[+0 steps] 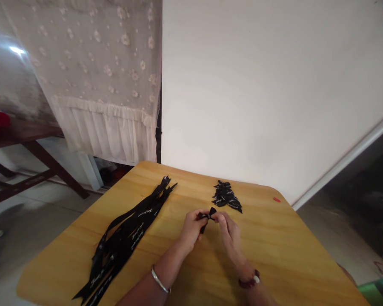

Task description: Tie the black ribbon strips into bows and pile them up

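Observation:
Between my two hands is a small black ribbon bow [212,211], raised a little over the wooden table [268,242]. My left hand [191,228] pinches its left side, and one tail hangs below those fingers. The fingers of my right hand [229,230] are closed on its right side. Left of my hands lies a bundle of long black ribbons [127,233] with white lettering, spread at the near end and gathered at the far end. Just beyond my hands sits a pile of black ribbon bows [225,195] with similar lettering.
A small red object [276,199] lies near the table's right edge. Behind the table stands a white panel [258,93], with a lace curtain [108,76] hanging to its left. A dark wooden stand [41,157] is on the far left.

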